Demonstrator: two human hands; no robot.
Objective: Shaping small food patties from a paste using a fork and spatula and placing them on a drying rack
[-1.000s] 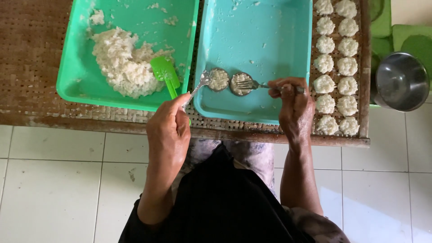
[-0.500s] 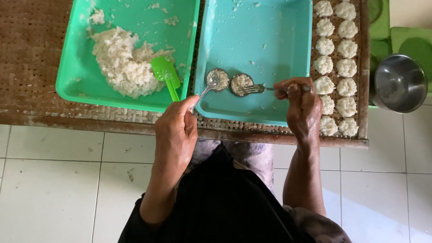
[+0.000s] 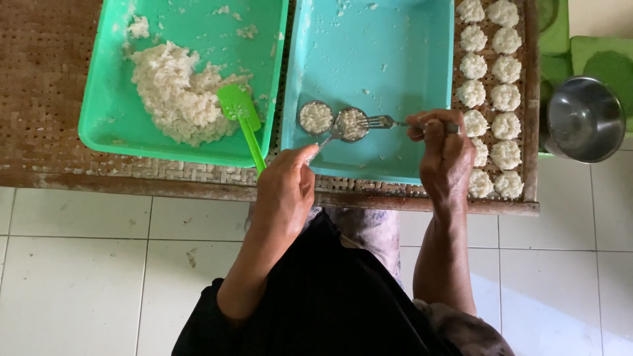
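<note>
My left hand (image 3: 285,186) grips the thin metal handle of a small round mould (image 3: 316,117) packed with white grated mix. A second round mould (image 3: 352,123) lies beside it in the turquoise tray (image 3: 376,39). My right hand (image 3: 443,153) holds a metal fork (image 3: 382,122) whose tines press on the filling of that second mould. To the left, a green tray (image 3: 105,125) holds a heap of the white mix (image 3: 175,92) and a green spatula (image 3: 242,118).
Two rows of several round white patties (image 3: 491,86) lie on the woven brown mat (image 3: 39,72) at the right. A steel bowl (image 3: 583,118) stands beyond the mat's right edge. White floor tiles (image 3: 79,270) and my dark clothes lie below.
Both hands and the moulds have shifted slightly; the fork now rests on the right mould's filling. Trays and patties are unmoved.
</note>
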